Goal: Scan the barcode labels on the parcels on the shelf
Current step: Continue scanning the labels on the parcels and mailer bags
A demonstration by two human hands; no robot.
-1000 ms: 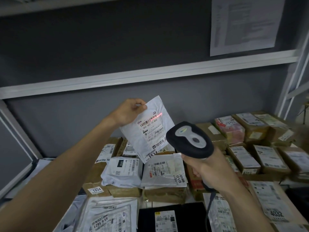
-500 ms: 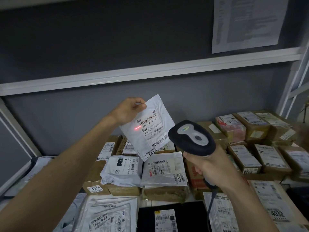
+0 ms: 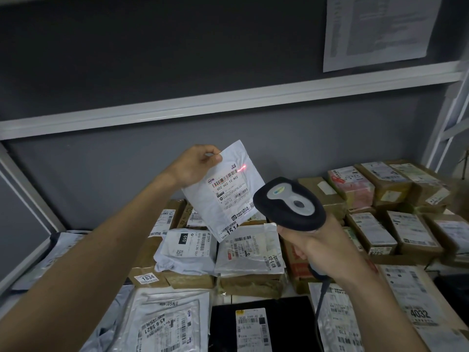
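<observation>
Looking at the shelf (image 3: 228,102) pile mid-frame, the white mailer (image 3: 223,189) held up at center seems light and floppy, so a corner pinch works; left hand (image 3: 195,163) pinches its top corner, right hand (image 3: 322,247) is wrapped around the scanner (image 3: 289,203), red dot (image 3: 242,169) near the barcode.

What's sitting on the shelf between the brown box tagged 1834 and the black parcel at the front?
In the head view, a grey mailer numbered 45-6-5621 lies between the box tagged 1834 and the black parcel, its right edge beside the black parcel.
</observation>
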